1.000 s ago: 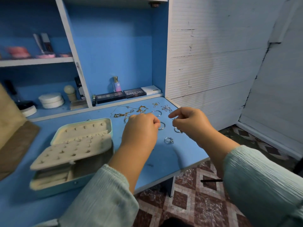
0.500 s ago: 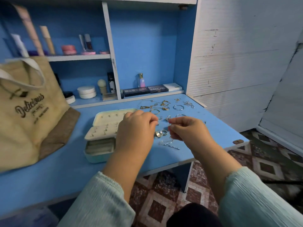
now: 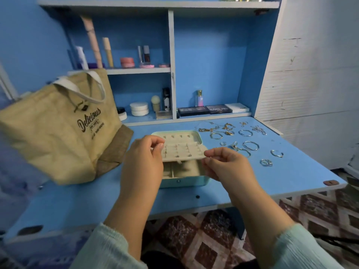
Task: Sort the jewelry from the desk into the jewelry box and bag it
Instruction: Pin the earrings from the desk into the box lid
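The mint jewelry box stands open mid-desk, its cream earring panel raised over the lower compartments. Two small studs sit in the panel's front row. My left hand hovers at the panel's left edge, thumb and forefinger pinched on something too tiny to make out. At the panel's right corner, my right hand pinches a small silver earring. Loose jewelry (silver hoops, rings, gold chains) lies on the blue desk right of the box. A tan tote bag stands to the left.
Cosmetics fill the shelves behind: palettes, a perfume bottle, white jars, tubes and pink pots above. The desk's front edge runs just below my wrists, with patterned floor tiles under it. A white wall stands to the right.
Both hands moved left from above the loose jewelry to the open box's earring panel, still pinched. The view swung left, bringing the tote bag fully in.
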A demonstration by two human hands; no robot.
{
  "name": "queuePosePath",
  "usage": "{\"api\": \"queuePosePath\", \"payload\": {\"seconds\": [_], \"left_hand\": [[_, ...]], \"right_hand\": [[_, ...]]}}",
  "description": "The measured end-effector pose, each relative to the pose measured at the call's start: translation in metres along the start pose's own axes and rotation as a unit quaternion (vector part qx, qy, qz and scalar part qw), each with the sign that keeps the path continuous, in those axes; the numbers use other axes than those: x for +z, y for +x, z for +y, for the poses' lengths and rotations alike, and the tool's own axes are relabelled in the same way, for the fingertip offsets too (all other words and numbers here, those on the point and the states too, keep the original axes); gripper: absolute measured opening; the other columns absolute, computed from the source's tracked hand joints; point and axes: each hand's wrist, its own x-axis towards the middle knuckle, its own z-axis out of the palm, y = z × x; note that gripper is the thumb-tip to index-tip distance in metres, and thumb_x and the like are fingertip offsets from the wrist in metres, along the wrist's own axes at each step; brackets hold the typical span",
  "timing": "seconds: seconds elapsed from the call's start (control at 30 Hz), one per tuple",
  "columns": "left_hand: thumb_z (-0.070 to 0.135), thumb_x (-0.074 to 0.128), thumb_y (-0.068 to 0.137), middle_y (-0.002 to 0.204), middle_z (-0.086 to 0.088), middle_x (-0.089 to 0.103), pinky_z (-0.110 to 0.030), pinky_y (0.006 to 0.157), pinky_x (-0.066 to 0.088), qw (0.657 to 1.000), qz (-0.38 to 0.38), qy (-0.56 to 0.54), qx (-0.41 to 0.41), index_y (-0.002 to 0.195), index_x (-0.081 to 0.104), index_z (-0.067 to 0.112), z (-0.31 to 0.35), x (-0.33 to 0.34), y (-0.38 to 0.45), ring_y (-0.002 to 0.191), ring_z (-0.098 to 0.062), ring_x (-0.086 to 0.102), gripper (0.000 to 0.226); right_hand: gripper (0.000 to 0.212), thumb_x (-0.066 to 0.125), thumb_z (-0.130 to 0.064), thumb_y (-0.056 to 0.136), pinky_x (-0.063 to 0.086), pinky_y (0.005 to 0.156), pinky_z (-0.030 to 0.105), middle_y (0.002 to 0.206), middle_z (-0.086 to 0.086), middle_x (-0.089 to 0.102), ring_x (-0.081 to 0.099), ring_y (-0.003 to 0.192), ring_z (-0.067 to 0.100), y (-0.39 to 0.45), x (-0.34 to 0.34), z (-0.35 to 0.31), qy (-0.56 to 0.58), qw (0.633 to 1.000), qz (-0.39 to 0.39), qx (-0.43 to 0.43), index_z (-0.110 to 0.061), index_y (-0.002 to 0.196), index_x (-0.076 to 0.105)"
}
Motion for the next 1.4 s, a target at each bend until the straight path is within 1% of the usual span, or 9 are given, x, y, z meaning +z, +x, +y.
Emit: {"api": "queuePosePath", "payload": {"seconds": [0.1,0.3,0.47,0.57,0.8,0.97,1.1,1.27,1.4], "left_hand": [[0.027,0.045,0.097,0.093,0.009,0.057,-0.020,0.053,0.031,0.999,0.003,-0.022,-0.036,0.094,0.054,0.029,-0.006,-0.007,0.008,0.073,-0.004,0.049,0.009],[0.022,0.042,0.099,0.082,0.016,0.051,-0.014,0.058,0.033,0.991,-0.021,-0.094,-0.097,0.095,0.051,0.026,-0.016,-0.010,0.024,0.071,0.000,0.046,0.011],[0.021,0.042,0.098,0.098,0.005,0.065,-0.039,0.086,0.047,0.971,-0.038,-0.182,-0.149,0.083,0.051,0.030,-0.032,0.002,0.043,0.092,-0.016,0.060,0.020],[0.019,0.042,0.099,0.092,0.007,0.065,-0.046,0.093,0.047,0.960,-0.032,-0.219,-0.172,0.083,0.052,0.030,-0.037,0.007,0.054,0.093,-0.016,0.062,0.022],[0.015,0.043,0.098,0.091,0.007,0.061,-0.040,0.095,0.048,0.947,-0.038,-0.275,-0.164,0.085,0.050,0.027,-0.040,0.014,0.074,0.098,-0.016,0.062,0.020],[0.018,0.046,0.097,0.092,0.007,0.062,-0.044,0.095,0.047,0.956,-0.055,-0.247,-0.148,0.085,0.053,0.030,-0.049,0.022,0.084,0.096,-0.015,0.061,0.019],[0.016,0.046,0.097,0.094,0.005,0.062,-0.032,0.089,0.049,0.949,-0.067,-0.267,-0.157,0.085,0.054,0.029,-0.055,0.026,0.090,0.092,-0.009,0.060,0.020],[0.014,0.047,0.097,0.092,0.008,0.062,-0.018,0.078,0.048,0.935,-0.072,-0.302,-0.174,0.085,0.056,0.027,-0.061,0.028,0.091,0.089,-0.002,0.059,0.019],[0.017,0.048,0.096,0.095,0.007,0.063,-0.021,0.078,0.050,0.939,-0.088,-0.285,-0.173,0.088,0.057,0.028,-0.067,0.030,0.088,0.090,-0.007,0.060,0.016]], "right_hand": [[0.016,0.064,-0.009,0.083,0.053,0.085,0.046,0.077,0.003,0.069,0.065,0.084,0.025,0.004,0.006,-0.001,-0.032,0.999,0.032,-0.031,-0.022,0.074,0.067],[0.018,0.060,-0.012,0.086,0.051,0.079,0.036,0.080,-0.005,0.069,0.065,0.084,0.020,0.007,0.014,-0.011,-0.057,0.991,0.071,-0.098,-0.027,0.075,0.065],[0.024,0.057,-0.011,0.088,0.043,0.064,0.012,0.078,-0.013,0.063,0.059,0.067,-0.004,0.014,0.021,-0.021,-0.108,0.979,0.079,-0.152,-0.031,0.074,0.059],[0.024,0.056,-0.013,0.090,0.034,0.050,0.002,0.079,-0.016,0.062,0.054,0.064,-0.010,0.021,0.023,-0.027,-0.136,0.974,0.075,-0.166,-0.032,0.076,0.057],[0.024,0.056,-0.014,0.090,0.033,0.058,0.005,0.079,-0.018,0.060,0.053,0.076,-0.002,0.033,0.033,-0.030,-0.193,0.963,0.050,-0.182,-0.035,0.077,0.056],[0.014,0.057,-0.021,0.090,0.034,0.049,0.008,0.074,-0.017,0.058,0.050,0.064,-0.002,0.040,0.046,-0.027,-0.240,0.958,-0.008,-0.159,-0.032,0.094,0.064],[0.015,0.059,-0.019,0.090,0.037,0.046,0.007,0.078,-0.011,0.063,0.049,0.058,0.000,0.047,0.054,-0.028,-0.232,0.961,-0.045,-0.142,-0.026,0.100,0.067],[0.015,0.059,-0.015,0.090,0.047,0.063,0.021,0.085,0.001,0.068,0.065,0.081,0.020,0.057,0.066,-0.031,-0.222,0.964,-0.084,-0.121,-0.023,0.100,0.067],[0.013,0.063,-0.016,0.087,0.047,0.060,0.020,0.076,-0.004,0.065,0.063,0.072,0.016,0.067,0.075,-0.029,-0.244,0.957,-0.099,-0.118,-0.020,0.098,0.068]]}}
